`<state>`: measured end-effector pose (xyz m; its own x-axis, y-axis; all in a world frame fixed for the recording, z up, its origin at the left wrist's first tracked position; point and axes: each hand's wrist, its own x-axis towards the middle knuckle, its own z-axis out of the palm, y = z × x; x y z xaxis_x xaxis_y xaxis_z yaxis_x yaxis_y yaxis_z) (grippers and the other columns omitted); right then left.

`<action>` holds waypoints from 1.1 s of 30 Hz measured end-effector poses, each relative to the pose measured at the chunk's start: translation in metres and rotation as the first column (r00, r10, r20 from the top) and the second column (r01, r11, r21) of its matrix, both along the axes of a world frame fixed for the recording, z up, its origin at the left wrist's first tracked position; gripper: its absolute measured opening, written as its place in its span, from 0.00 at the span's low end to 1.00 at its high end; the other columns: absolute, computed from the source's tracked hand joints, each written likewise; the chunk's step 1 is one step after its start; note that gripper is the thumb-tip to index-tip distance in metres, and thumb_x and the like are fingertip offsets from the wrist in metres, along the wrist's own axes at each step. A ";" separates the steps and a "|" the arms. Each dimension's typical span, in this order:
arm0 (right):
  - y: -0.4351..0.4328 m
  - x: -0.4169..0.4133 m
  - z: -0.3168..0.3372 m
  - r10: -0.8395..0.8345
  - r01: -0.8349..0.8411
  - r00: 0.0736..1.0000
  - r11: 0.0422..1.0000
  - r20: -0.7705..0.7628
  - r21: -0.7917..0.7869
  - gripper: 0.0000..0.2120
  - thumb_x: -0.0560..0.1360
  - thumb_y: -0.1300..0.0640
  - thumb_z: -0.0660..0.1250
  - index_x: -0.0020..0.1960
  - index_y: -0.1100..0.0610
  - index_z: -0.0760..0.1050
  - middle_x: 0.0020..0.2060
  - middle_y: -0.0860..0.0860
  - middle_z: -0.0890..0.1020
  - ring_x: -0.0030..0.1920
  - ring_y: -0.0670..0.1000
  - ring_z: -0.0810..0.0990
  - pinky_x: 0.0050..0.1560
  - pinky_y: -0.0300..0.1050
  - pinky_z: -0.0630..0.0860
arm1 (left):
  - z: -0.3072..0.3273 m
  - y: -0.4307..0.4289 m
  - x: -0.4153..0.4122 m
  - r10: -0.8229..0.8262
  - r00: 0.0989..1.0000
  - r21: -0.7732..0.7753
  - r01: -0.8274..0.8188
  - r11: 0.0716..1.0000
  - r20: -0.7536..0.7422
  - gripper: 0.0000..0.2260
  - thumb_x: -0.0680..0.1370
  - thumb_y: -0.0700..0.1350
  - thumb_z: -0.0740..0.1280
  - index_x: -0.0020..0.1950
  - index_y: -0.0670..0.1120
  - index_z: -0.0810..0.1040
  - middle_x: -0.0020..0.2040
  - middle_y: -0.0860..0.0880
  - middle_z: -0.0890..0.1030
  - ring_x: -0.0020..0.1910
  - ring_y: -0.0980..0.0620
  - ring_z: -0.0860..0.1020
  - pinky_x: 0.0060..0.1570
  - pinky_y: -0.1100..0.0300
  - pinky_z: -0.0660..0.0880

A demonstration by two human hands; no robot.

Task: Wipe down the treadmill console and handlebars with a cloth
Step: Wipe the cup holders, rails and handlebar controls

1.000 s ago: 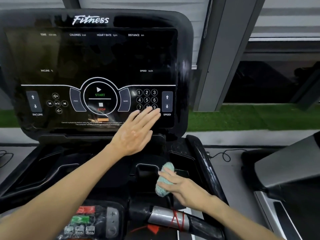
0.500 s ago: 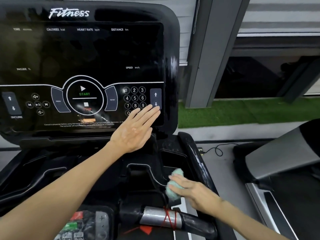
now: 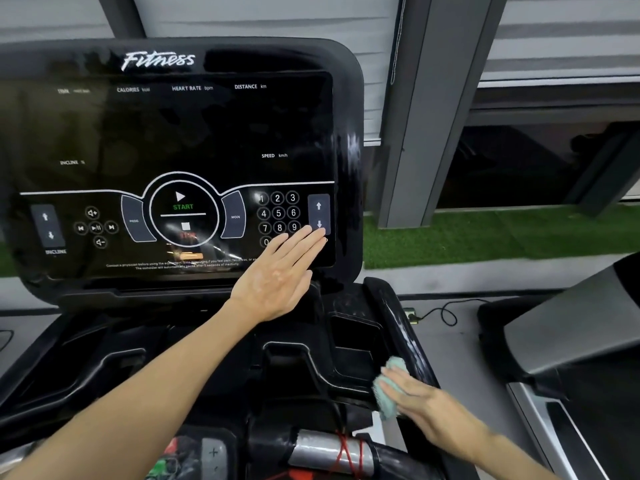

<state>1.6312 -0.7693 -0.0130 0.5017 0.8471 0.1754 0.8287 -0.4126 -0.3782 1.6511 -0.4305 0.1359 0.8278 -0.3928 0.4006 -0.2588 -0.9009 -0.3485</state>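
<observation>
On the left the black treadmill console (image 3: 166,140) stands upright, with its dark screen showing the START button (image 3: 183,206) and a number keypad (image 3: 278,213). The left hand (image 3: 277,275) lies flat on the lower right corner of the screen, its fingers (image 3: 304,240) stretched out and released, touching the speed arrows (image 3: 319,215). To the right and nearer, the right hand (image 3: 412,396) presses a light green cloth (image 3: 389,388) with its fingers grasping it, against the inner side of the glossy right handlebar (image 3: 401,327). Near the bottom edge a grey grip bar (image 3: 325,452) has red cord wound around it.
</observation>
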 end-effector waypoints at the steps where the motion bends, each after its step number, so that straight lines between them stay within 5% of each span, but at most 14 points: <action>1: -0.005 0.000 0.000 -0.002 0.003 1.000 1.000 0.026 -0.015 0.26 0.79 0.61 0.64 0.75 0.51 0.63 0.74 0.49 0.65 0.75 0.48 0.60 0.72 0.37 0.58 | 0.000 0.000 0.000 0.000 1.000 -0.001 0.000 1.000 0.005 0.25 0.81 0.47 0.52 0.78 0.41 0.60 0.79 0.45 0.60 0.78 0.47 0.58 0.75 0.49 0.57; 3: 0.002 -0.002 -0.001 -0.003 0.005 0.998 0.999 0.068 -0.035 0.32 0.74 0.66 0.68 0.75 0.53 0.62 0.73 0.52 0.67 0.74 0.50 0.62 0.72 0.38 0.60 | -0.002 0.000 0.001 0.002 1.000 0.001 -0.002 1.000 0.010 0.25 0.81 0.47 0.52 0.78 0.41 0.60 0.79 0.45 0.60 0.78 0.47 0.58 0.75 0.49 0.57; 6: 0.044 -0.006 0.000 0.047 -0.047 0.998 0.999 0.038 -0.018 0.28 0.78 0.66 0.61 0.76 0.55 0.60 0.75 0.54 0.62 0.77 0.53 0.56 0.74 0.46 0.60 | -0.003 0.000 0.001 -0.002 1.000 -0.006 0.002 1.000 0.011 0.25 0.81 0.47 0.52 0.78 0.41 0.60 0.79 0.45 0.59 0.78 0.47 0.58 0.75 0.49 0.57; 11: 0.113 -0.008 0.015 0.079 -0.080 0.996 0.997 0.047 0.014 0.23 0.81 0.60 0.58 0.75 0.54 0.61 0.77 0.56 0.57 0.77 0.54 0.49 0.73 0.47 0.55 | -0.002 0.000 0.000 -0.001 1.000 -0.014 0.002 1.000 0.011 0.25 0.81 0.46 0.53 0.78 0.41 0.61 0.79 0.45 0.60 0.78 0.47 0.59 0.75 0.49 0.56; 15: 0.090 -0.004 0.015 0.123 -0.122 0.991 0.992 -0.044 0.019 0.22 0.82 0.53 0.50 0.75 0.51 0.62 0.77 0.51 0.56 0.78 0.47 0.48 0.75 0.43 0.54 | -0.001 0.001 -0.001 0.003 1.000 0.001 -0.003 1.000 0.011 0.25 0.81 0.46 0.53 0.78 0.41 0.61 0.79 0.45 0.60 0.78 0.47 0.58 0.75 0.49 0.56; 20: 0.044 -0.004 0.004 0.050 -0.051 0.998 0.999 -0.049 -0.011 0.27 0.80 0.64 0.60 0.76 0.49 0.61 0.77 0.48 0.57 0.77 0.45 0.50 0.73 0.44 0.61 | -0.001 -0.001 0.000 -0.003 1.000 -0.007 0.003 1.000 0.026 0.25 0.81 0.46 0.53 0.77 0.40 0.61 0.78 0.45 0.60 0.77 0.47 0.59 0.75 0.49 0.55; 26: 0.100 -0.018 0.006 -0.012 0.018 0.996 0.998 0.088 -0.067 0.39 0.72 0.70 0.65 0.77 0.61 0.50 0.76 0.62 0.54 0.77 0.60 0.51 0.74 0.49 0.58 | -0.001 -0.001 0.000 -0.004 0.999 -0.011 0.004 1.000 0.034 0.25 0.81 0.46 0.53 0.77 0.40 0.62 0.78 0.45 0.61 0.77 0.47 0.59 0.75 0.50 0.55; 29: 0.130 -0.014 0.017 -0.148 0.141 0.985 0.987 -0.090 -0.083 0.34 0.77 0.70 0.54 0.78 0.62 0.40 0.77 0.62 0.41 0.77 0.60 0.38 0.77 0.48 0.45 | -0.001 -0.001 0.000 -0.008 0.999 -0.019 0.008 1.000 0.032 0.25 0.81 0.46 0.54 0.77 0.40 0.62 0.78 0.45 0.61 0.77 0.47 0.59 0.75 0.49 0.56; 33: 0.152 0.012 0.019 -0.295 0.290 0.934 0.955 -0.202 -0.055 0.34 0.77 0.73 0.51 0.78 0.60 0.39 0.76 0.61 0.37 0.77 0.57 0.36 0.74 0.42 0.47 | 0.000 -0.002 0.000 -0.006 0.999 -0.022 0.007 1.000 0.037 0.25 0.81 0.45 0.54 0.77 0.40 0.62 0.78 0.45 0.62 0.77 0.47 0.60 0.75 0.50 0.56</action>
<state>1.6432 -0.6170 0.0063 0.7508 0.6601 0.0231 0.5751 -0.6361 -0.5145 1.6507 -0.4323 0.1358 0.8098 -0.3892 0.4391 -0.2523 -0.9066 -0.3383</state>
